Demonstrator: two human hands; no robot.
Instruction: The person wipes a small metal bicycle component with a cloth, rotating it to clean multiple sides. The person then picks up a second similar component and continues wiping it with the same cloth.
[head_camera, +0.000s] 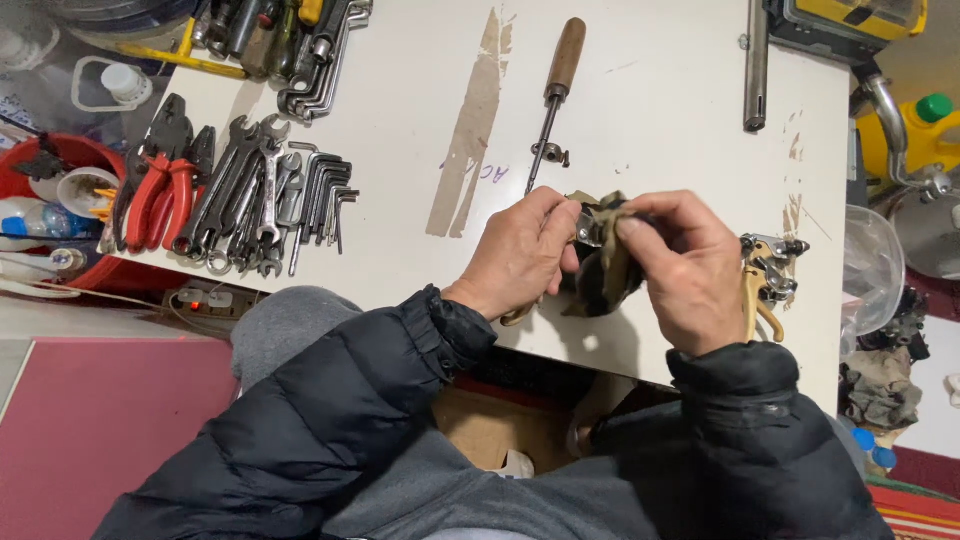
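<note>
Our left hand (520, 255) and right hand (690, 270) pinch a soft, limp rag (608, 262) around a small, hard metal part (588, 228), right of the wrenches (245, 195).

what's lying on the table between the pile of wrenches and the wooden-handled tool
In the head view, only bare white tabletop with a worn brown streak lies between the grey metal wrenches and the wooden-handled screwdriver-like tool.

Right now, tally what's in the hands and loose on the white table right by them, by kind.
Hands: 2, left and right
Dirty rag held in both hands: 1
Small metal part in the rag: 1
Wooden-handled tool: 1
Metal fitting with tan lever: 1
Total: 6
</note>
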